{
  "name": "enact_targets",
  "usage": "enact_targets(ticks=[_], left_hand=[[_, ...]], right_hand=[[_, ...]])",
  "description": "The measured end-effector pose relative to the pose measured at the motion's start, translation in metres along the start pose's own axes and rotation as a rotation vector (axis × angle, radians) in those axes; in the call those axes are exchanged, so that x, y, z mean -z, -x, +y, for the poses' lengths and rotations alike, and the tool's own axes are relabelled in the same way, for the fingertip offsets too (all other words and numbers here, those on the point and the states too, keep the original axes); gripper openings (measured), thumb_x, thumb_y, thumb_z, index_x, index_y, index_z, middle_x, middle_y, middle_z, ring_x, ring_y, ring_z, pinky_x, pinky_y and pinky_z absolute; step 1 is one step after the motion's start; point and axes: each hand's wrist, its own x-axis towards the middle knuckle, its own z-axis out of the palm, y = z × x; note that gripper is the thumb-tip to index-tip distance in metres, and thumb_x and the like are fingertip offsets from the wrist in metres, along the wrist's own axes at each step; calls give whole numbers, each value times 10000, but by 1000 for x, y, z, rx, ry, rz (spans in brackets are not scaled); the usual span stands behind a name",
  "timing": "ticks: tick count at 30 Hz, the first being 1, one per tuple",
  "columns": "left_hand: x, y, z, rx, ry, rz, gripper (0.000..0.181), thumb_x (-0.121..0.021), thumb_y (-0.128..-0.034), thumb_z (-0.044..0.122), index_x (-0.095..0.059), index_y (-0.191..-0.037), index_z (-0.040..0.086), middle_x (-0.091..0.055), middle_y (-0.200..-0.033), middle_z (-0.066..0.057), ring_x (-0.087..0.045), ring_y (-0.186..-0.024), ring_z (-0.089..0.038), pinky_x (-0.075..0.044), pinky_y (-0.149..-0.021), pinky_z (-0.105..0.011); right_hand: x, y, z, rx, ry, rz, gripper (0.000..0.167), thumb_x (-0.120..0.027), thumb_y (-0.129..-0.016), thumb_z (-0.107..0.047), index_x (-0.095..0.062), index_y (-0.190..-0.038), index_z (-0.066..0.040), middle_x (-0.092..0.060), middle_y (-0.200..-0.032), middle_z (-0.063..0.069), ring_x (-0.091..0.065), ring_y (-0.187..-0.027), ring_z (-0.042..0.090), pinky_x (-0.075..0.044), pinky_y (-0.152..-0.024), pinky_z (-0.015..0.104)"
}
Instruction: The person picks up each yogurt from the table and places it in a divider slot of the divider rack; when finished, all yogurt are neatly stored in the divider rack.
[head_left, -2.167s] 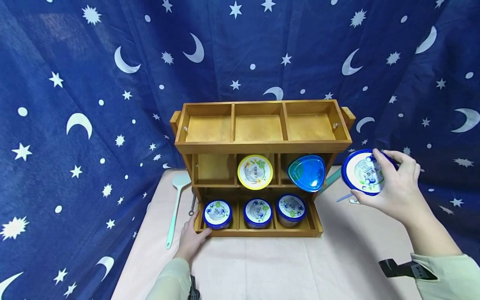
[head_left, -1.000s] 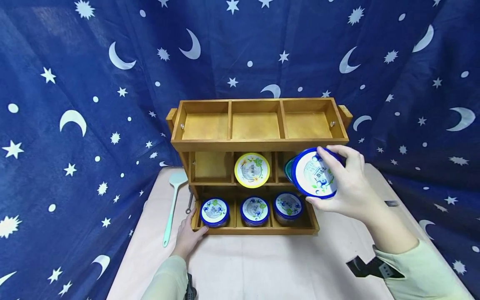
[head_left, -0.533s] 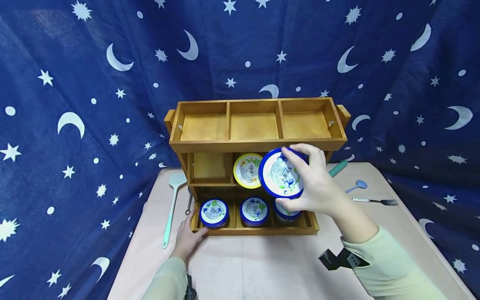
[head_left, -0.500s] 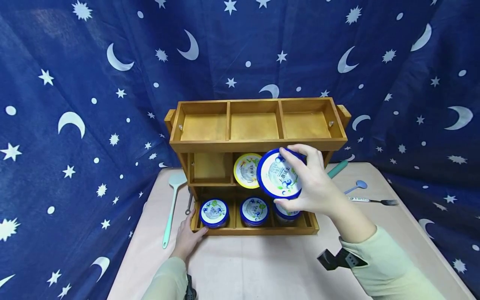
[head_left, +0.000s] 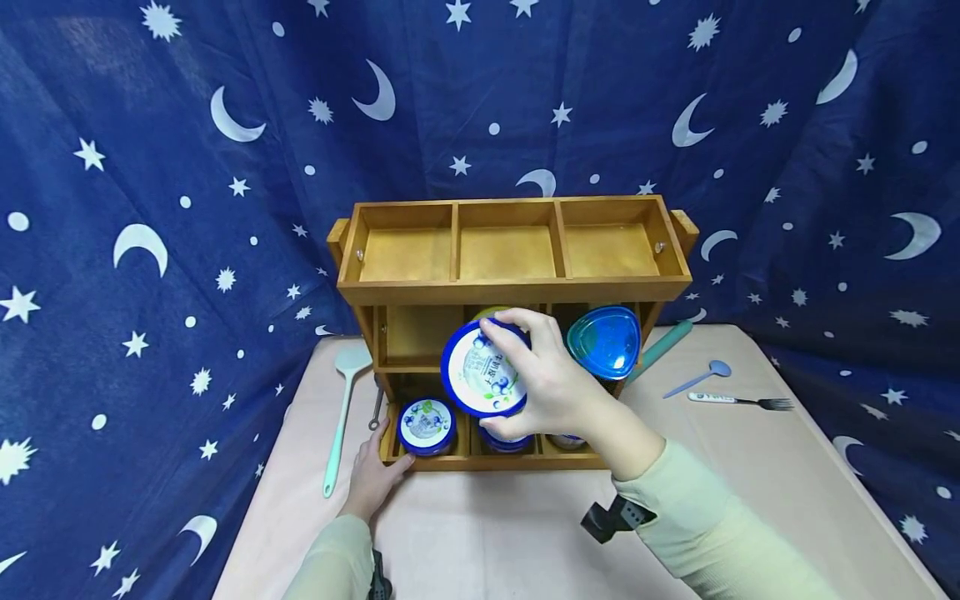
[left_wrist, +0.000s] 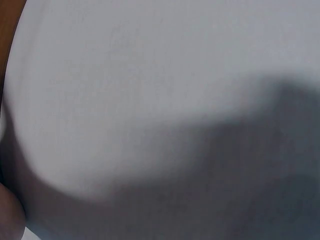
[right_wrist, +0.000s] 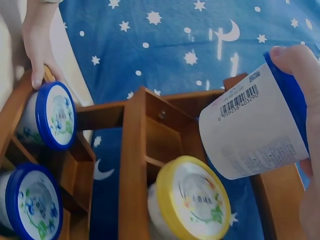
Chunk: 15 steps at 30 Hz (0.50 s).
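My right hand (head_left: 551, 375) grips a white tub with a blue lid (head_left: 483, 371) by the lid, holding it in the air before the wooden rack (head_left: 517, 293). The right wrist view shows the barcode side of this tub (right_wrist: 255, 122). Behind it, a yellow-lidded tub (right_wrist: 197, 200) stands in the middle tier, mostly hidden in the head view. My left hand (head_left: 372, 479) holds the rack's lower left corner, thumb on the front edge. A blue-lidded tub (head_left: 427, 426) stands beside it in the bottom tier; two more are partly hidden by my right hand and the held tub.
A blue-lidded container (head_left: 606, 342) sits in the middle tier's right compartment. Left of the rack lie a mint spatula (head_left: 345, 417) and a dark-handled tool (head_left: 377, 407). To the right are a green handle (head_left: 662, 350), a blue spoon (head_left: 701, 377) and a fork (head_left: 738, 402).
My right hand has carried the blue-lidded tub leftward from the right side, across the rack's front, to before its middle. The left hand stays at the corner.
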Motion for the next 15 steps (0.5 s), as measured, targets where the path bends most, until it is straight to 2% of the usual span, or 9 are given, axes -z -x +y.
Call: enact_targets(ticks=[7, 15], left_hand=[[3, 0, 2, 15, -14, 3, 886, -696, -753, 462, -251, -1483, 230, -371, -1363, -215, -372, -1190, -362, -312, -986, -571], [0, 2, 2, 20, -18, 7, 876, -694, -754, 457, -259, -1479, 230, -377, -1358, -213, -378, -1181, -359, -315, -985, -569]], right_hand=[[-26, -15, -1, 42, 7, 16, 1024, -845, -557, -448, -396, -1356, 9, -285, -1351, 214, -288, -1234, 355, -411, -955, 432], [-45, -23, -4, -20, 7, -3, 1018, -839, -593, -453, -377, -1383, -6, -275, -1371, 192, -294, -1236, 326, -403, -968, 420]])
